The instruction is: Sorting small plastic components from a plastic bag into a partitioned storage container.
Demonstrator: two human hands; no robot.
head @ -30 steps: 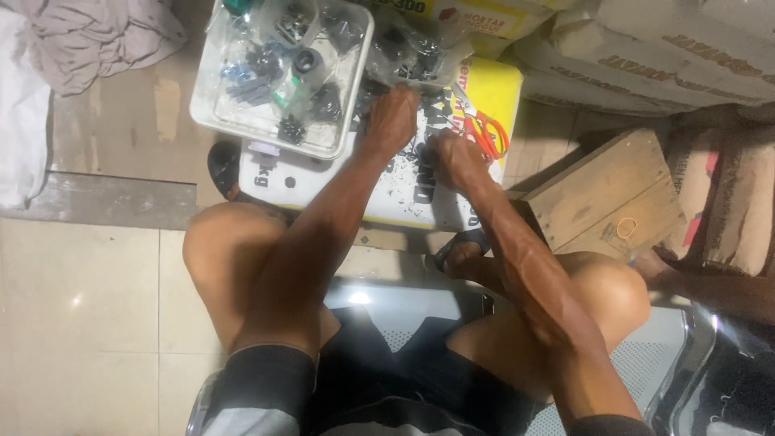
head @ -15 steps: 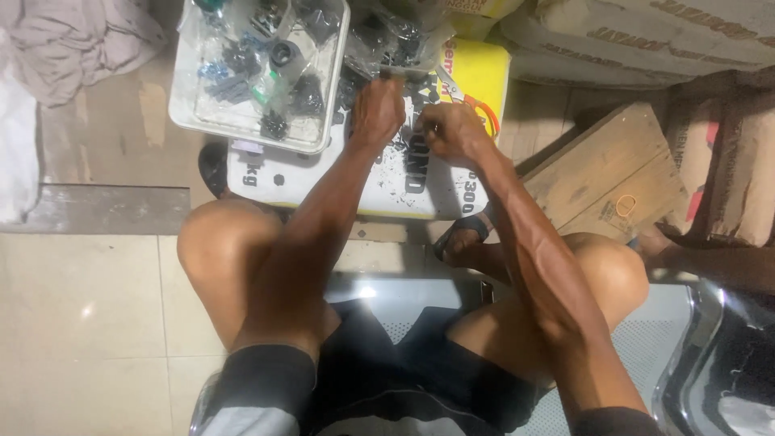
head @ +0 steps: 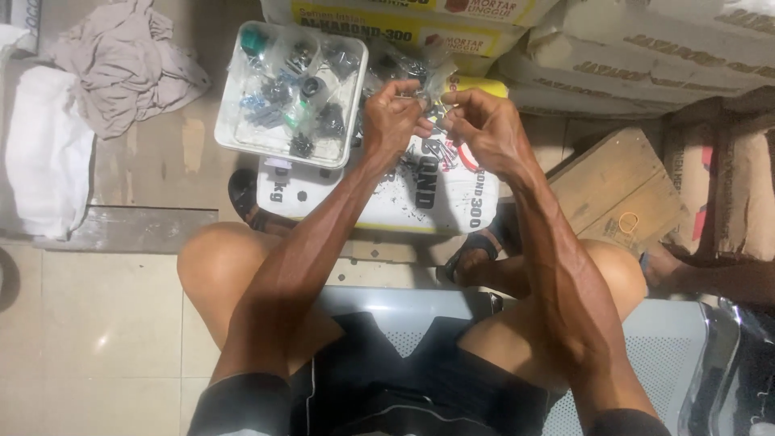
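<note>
Tiled floor, stacked mortar sacks [head: 452, 24] behind white parts tray [head: 230, 133]. Both hands lifted off flat sack [head: 436, 202], now right of tray: left hand [head: 393, 117] and right hand [head: 480, 125] pinching small clear plastic bag [head: 430, 89] between fingertips. Sorting paused; bag being worked open, probably.

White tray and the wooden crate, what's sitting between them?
In the head view, the white sack strewn with small dark parts lies between tray and crate.

Crumpled grey cloth [head: 121, 60], white cloth [head: 44, 153], wooden crate [head: 622, 194], stacked sacks [head: 646, 56], sandals [head: 246, 198]
</note>
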